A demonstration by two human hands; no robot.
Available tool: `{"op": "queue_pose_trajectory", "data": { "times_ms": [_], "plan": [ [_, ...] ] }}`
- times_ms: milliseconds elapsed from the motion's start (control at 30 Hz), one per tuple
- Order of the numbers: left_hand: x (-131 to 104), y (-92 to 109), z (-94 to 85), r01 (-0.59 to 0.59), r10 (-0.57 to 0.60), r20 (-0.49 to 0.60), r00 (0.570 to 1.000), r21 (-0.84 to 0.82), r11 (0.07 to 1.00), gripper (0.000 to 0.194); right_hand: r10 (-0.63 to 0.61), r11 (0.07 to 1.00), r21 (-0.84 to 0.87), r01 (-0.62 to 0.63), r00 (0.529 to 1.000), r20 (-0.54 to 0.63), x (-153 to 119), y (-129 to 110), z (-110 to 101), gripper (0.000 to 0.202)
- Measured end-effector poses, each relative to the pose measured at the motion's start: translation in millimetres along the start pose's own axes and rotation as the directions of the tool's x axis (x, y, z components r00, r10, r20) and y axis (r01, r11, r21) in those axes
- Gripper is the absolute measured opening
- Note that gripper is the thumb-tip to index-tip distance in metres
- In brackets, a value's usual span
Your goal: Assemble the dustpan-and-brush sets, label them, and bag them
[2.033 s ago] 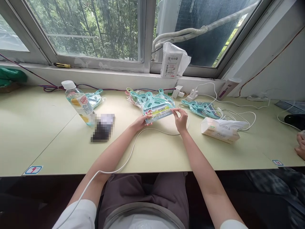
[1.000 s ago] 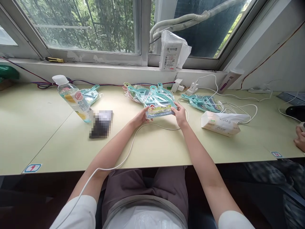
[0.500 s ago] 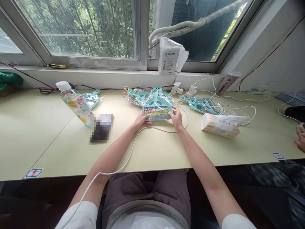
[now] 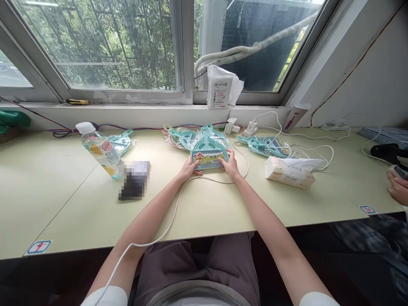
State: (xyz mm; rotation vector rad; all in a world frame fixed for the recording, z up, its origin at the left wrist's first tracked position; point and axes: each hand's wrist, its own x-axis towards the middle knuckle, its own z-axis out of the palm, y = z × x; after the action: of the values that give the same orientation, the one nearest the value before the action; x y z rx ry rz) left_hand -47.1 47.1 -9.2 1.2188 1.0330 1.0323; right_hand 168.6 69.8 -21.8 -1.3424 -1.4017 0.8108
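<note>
Between my two hands is a teal dustpan and brush set [image 4: 208, 147] in clear wrap, with a printed label across its front and its handle pointing toward the window. My left hand [image 4: 189, 168] grips its lower left corner, thumb on the front. On the lower right corner my right hand [image 4: 230, 165] is closed, its thumb also on the label side. Behind the held set lie more wrapped teal sets [image 4: 183, 138], partly covered by it. A white cable [image 4: 210, 179] runs in front of the set and over my left arm.
To the left stand a tilted drink bottle [image 4: 101, 151], a pixelated item [image 4: 134, 180] and a wrapped set [image 4: 123, 141]. More sets [image 4: 264, 145] and a tissue pack [image 4: 290, 172] lie to the right among cables. Another person's hand [image 4: 398, 187] shows at the far right.
The view has tilted up slightly, so the scene sits lower. Both hands keep hold of the dustpan set in about the same place. The other person's hand shows more at the right edge.
</note>
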Motion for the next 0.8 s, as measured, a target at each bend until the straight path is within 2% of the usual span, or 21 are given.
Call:
{"op": "queue_pose_trajectory", "data": {
  "times_ms": [133,333,567,667,800],
  "plan": [
    [0.6,-0.4,0.5,-0.018,0.018,0.013,1.0,0.012,1.0,0.038,-0.003,1.0,-0.014,0.003,1.0,-0.01,3.7,6.4,-0.4,0.054],
    [3.1,-5.4,-2.3,-0.031,0.029,0.042,0.999,0.046,0.998,0.058,0.003,1.0,-0.018,-0.003,1.0,-0.026,3.6,5.9,0.2,0.054],
    [4.8,-8.2,0.1,-0.029,0.029,0.005,1.0,0.047,0.998,0.053,0.03,1.0,0.007,-0.03,0.998,-0.05,11.2,14.6,-6.1,0.054],
    [3.3,-7.4,2.4,-0.045,0.043,0.016,0.999,0.087,0.995,0.063,0.082,0.997,0.018,-0.08,0.989,-0.124,16.0,23.9,-15.8,0.052],
    [2.2,-8.1,4.0,-0.1,0.104,-0.026,0.994,0.101,0.99,0.068,0.106,0.992,-0.032,-0.123,0.942,-0.319,22.5,34.7,-25.5,0.052]
  ]
}}
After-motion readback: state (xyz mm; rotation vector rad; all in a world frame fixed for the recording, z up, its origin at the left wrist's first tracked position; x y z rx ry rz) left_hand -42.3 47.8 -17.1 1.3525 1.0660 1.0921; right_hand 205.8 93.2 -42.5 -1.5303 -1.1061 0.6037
